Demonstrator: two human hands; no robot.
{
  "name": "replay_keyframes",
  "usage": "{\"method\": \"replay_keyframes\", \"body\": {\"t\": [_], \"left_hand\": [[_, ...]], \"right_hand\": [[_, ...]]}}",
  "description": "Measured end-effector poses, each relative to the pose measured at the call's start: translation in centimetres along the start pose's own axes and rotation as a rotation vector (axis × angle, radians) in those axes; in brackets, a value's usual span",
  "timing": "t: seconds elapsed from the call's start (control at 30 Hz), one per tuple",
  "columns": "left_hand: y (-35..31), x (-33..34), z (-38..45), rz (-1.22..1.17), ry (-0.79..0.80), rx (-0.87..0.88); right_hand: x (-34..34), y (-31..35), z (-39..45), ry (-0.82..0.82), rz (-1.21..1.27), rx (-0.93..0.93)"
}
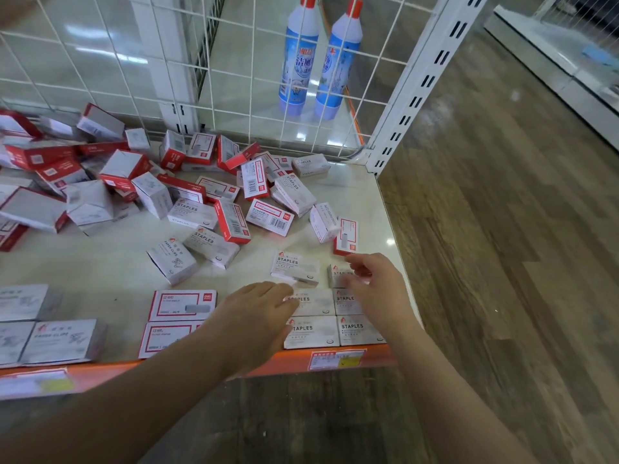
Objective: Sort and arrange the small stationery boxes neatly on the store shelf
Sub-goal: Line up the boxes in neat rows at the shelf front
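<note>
Small white STAPLES boxes [312,332] lie flat in a tidy block at the shelf's front right corner. My left hand [264,316] rests with straight fingers on the block's left side. My right hand [378,289] pinches another white staples box [336,275] at the block's back row; the view is blurred there. A loose staples box [294,266] lies tilted just behind the block, between my hands. Two red-bordered boxes [182,304] lie in a column to the left. Grey paper clip boxes [57,341] sit at the front left. A jumbled heap of red and white boxes [120,169] fills the back left.
The white shelf [110,272] has an orange front edge [288,360] carrying a price label [336,359]. A wire mesh panel [234,78] closes the back, with two blue bottles [298,58] behind it. A white slotted post [422,85] marks the right corner; wood floor lies beyond.
</note>
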State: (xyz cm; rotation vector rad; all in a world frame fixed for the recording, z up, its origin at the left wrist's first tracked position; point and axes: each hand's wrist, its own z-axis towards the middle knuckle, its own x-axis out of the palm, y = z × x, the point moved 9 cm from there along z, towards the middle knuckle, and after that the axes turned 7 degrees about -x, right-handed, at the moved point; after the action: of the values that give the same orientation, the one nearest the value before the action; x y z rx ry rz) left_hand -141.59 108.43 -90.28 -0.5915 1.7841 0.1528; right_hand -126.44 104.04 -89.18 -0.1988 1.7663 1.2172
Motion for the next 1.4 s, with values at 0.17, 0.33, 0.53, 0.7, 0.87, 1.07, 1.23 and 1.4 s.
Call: {"method": "replay_keyframes", "body": {"t": [0.17,0.33,0.53,0.7,0.87,1.07,1.23,1.4], "left_hand": [[0.7,-0.1,-0.6,-0.004,-0.007,0.026],[1.0,-0.2,-0.7,-0.014,0.024,0.034],[1.5,-0.1,-1.0,-0.039,0.046,0.021],[3.2,-0.8,-1.5,-0.230,-0.017,-0.105],[6.3,-1.6,-1.5,-0.810,-0.163,-0.412],[8.1,-1.8,-1.6,-1.255,-0.227,-0.606],[8.3,-1.3,-1.8,-1.320,-0.171,-0.638],[7.5,-0.9,-1.9,-1.313,-0.097,-0.613]], "right_hand": [[2.4,2.3,0.7,0.139,-0.095,-0.097],[4.1,3.2,1.7,0.238,-0.205,-0.139],[4.5,3.4,2.4,0.273,-0.250,-0.164],[3.7,4.1,2.2,0.161,-0.219,-0.228],[2.1,5.7,1.0,0.086,-0.156,-0.271],[2.3,8.1,-1.7,0.178,-0.120,-0.331],[3.0,7.5,-2.8,0.243,-0.080,-0.272],[3.0,6.7,-3.1,0.235,0.006,-0.229]]}}
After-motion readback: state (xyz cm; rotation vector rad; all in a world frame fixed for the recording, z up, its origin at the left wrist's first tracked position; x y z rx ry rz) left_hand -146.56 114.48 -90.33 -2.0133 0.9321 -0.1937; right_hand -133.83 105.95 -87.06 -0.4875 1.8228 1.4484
